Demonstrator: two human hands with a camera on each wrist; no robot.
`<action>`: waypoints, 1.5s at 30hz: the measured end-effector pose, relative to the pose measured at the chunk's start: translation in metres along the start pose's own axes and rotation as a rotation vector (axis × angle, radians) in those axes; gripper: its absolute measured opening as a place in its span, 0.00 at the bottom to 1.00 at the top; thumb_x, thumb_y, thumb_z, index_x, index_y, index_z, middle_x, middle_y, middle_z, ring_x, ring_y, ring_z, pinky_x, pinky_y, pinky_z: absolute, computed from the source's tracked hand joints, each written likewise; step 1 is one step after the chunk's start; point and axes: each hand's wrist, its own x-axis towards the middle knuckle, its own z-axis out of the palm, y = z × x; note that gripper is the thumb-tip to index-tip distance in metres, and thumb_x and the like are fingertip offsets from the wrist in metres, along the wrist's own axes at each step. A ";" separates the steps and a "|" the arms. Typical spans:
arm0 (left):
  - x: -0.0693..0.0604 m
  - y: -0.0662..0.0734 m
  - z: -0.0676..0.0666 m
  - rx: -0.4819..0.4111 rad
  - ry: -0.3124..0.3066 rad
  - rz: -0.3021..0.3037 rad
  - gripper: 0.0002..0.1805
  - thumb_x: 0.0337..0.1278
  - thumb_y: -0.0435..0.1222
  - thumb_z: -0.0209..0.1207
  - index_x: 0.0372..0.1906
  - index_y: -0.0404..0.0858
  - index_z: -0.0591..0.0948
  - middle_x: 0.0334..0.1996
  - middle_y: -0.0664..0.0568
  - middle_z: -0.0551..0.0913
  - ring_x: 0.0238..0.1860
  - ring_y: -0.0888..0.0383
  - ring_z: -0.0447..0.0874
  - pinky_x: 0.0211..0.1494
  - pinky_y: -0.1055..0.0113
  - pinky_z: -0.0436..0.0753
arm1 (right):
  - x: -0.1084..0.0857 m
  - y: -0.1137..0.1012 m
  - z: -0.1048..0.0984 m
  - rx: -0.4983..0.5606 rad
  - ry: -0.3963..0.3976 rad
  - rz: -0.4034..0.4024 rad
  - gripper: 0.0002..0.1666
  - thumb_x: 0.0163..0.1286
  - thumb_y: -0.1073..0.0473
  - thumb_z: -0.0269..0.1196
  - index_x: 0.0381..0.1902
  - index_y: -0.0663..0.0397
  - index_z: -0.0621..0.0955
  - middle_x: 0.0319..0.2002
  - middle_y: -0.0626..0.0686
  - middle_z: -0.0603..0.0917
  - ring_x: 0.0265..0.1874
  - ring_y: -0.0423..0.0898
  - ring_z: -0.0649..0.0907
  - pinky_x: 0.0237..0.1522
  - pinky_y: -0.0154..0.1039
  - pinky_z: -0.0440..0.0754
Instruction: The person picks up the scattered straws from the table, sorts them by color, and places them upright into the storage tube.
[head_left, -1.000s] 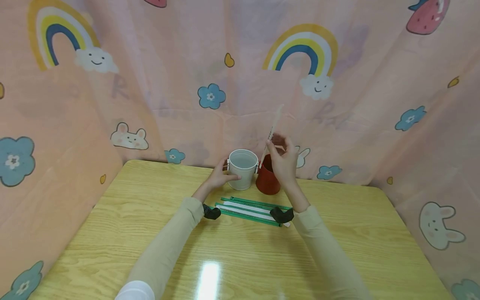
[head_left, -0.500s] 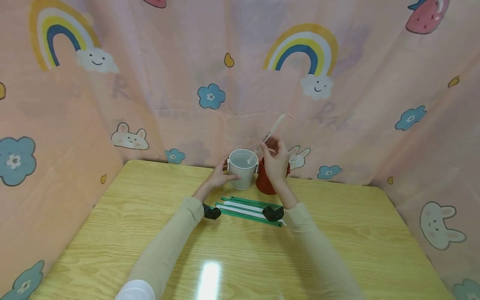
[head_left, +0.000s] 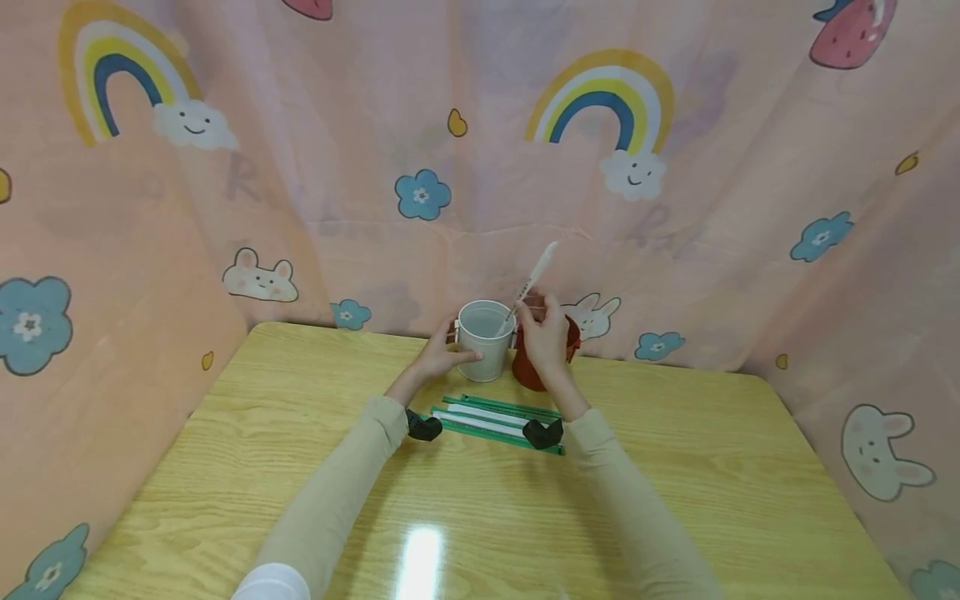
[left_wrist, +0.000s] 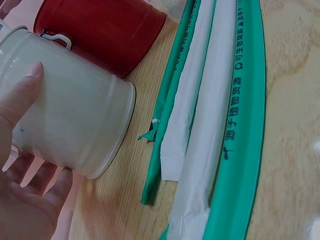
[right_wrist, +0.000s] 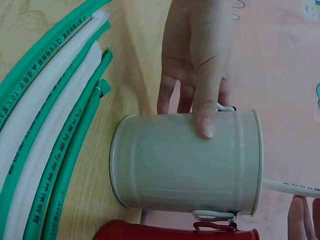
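Observation:
My left hand [head_left: 435, 357] grips the white bucket [head_left: 489, 357], which stands upright at the back of the table. In the left wrist view, the thumb lies on the white bucket's wall [left_wrist: 70, 110] and the fingers curl round its other side. Between thumb and fingertips, my right hand [head_left: 547, 340] pinches a white paper-wrapped straw [head_left: 537, 271]. The straw slants, its lower end inside the white bucket and its upper end above the rim. Right beside the white bucket stands a red bucket [head_left: 527, 372], partly hidden behind my right hand. Its inside is hidden.
In front of the buckets lie several wrapped straws, green [left_wrist: 245, 125] and white [left_wrist: 205, 115], side by side. Both wrists wear black devices [head_left: 543, 433]. A pink patterned curtain [head_left: 480, 192] hangs right behind the wooden table [head_left: 300, 400].
My right hand has moved left and down from over the red bucket, bringing the straw's lower end into the white bucket. The left hand has stayed on the white bucket.

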 end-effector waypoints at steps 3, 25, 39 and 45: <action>0.000 -0.001 0.000 -0.002 0.002 -0.002 0.48 0.54 0.33 0.67 0.75 0.39 0.51 0.71 0.40 0.59 0.70 0.40 0.58 0.70 0.44 0.65 | 0.000 0.002 0.001 -0.007 -0.022 0.015 0.18 0.70 0.60 0.59 0.56 0.61 0.75 0.47 0.61 0.82 0.42 0.55 0.84 0.48 0.46 0.85; -0.002 0.000 0.002 -0.001 0.003 -0.008 0.46 0.55 0.33 0.66 0.74 0.42 0.53 0.70 0.41 0.60 0.69 0.41 0.59 0.70 0.44 0.65 | -0.002 0.009 0.004 -0.075 -0.051 0.068 0.25 0.70 0.61 0.59 0.64 0.58 0.70 0.50 0.59 0.83 0.46 0.53 0.83 0.50 0.47 0.84; 0.000 -0.001 0.001 0.003 0.003 0.005 0.47 0.55 0.34 0.66 0.75 0.41 0.52 0.71 0.41 0.58 0.71 0.40 0.58 0.71 0.44 0.64 | -0.004 0.009 -0.006 0.044 -0.035 0.001 0.38 0.63 0.66 0.65 0.68 0.56 0.62 0.57 0.62 0.79 0.55 0.57 0.80 0.56 0.51 0.80; 0.000 -0.001 0.001 0.007 0.008 0.002 0.47 0.54 0.34 0.67 0.75 0.42 0.52 0.71 0.41 0.59 0.70 0.40 0.58 0.71 0.44 0.64 | -0.011 0.009 -0.012 0.045 -0.085 -0.047 0.36 0.62 0.69 0.65 0.66 0.61 0.64 0.60 0.64 0.76 0.57 0.62 0.77 0.56 0.56 0.79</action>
